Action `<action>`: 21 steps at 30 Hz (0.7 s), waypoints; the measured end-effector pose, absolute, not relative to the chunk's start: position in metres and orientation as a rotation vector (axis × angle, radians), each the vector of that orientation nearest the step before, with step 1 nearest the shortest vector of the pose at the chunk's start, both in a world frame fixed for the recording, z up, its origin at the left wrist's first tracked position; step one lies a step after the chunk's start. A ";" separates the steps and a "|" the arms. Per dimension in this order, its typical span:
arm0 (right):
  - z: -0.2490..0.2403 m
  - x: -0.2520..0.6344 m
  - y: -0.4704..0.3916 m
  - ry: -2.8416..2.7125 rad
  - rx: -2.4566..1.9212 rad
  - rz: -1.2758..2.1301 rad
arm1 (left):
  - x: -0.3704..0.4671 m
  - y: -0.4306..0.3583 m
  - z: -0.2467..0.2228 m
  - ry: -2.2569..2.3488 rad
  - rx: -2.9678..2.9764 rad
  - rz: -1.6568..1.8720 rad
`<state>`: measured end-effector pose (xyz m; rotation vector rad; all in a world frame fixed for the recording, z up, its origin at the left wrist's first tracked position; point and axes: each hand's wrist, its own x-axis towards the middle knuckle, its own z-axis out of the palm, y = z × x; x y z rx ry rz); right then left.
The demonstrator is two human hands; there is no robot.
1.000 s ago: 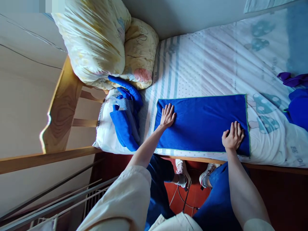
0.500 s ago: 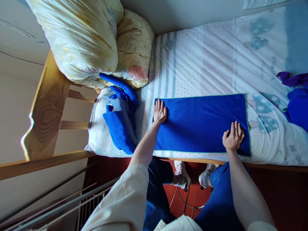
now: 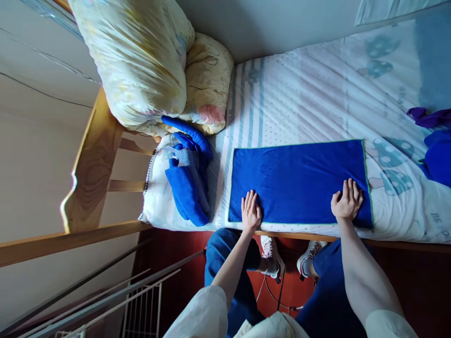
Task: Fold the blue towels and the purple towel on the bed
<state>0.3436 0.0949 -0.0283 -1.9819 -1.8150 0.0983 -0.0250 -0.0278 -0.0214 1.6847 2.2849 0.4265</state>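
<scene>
A blue towel [image 3: 296,180] with a thin green edge lies spread flat on the bed, close to its front edge. My left hand [image 3: 251,212] rests palm down on the towel's near left part, fingers stretched out. Near the towel's right end, my right hand [image 3: 347,199] also lies flat on the cloth with its fingers out. Faint creases run across the towel. To the left, a crumpled heap of blue cloth [image 3: 185,188] with a paler piece in it sits on a white pillow [image 3: 153,202].
A large pale yellow bundle of bedding [image 3: 141,61] is piled at the bed's head. Purple cloth [image 3: 428,117] and more blue cloth [image 3: 440,155] lie at the right. The wooden bed frame [image 3: 91,173] stands left, with a metal rack [image 3: 141,300] below and cables on the floor.
My left hand has slid from the towel's far left corner toward me, to its near edge. My right hand stays on the right end. The view has shifted slightly.
</scene>
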 end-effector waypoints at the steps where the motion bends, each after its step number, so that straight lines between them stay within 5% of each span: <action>1: -0.028 0.344 0.095 -1.815 -1.984 0.094 | -0.022 -0.030 -0.021 2.278 1.674 0.442; 21: -0.026 0.353 0.098 -1.884 -2.016 0.022 | -0.018 -0.020 -0.023 2.358 1.709 0.645</action>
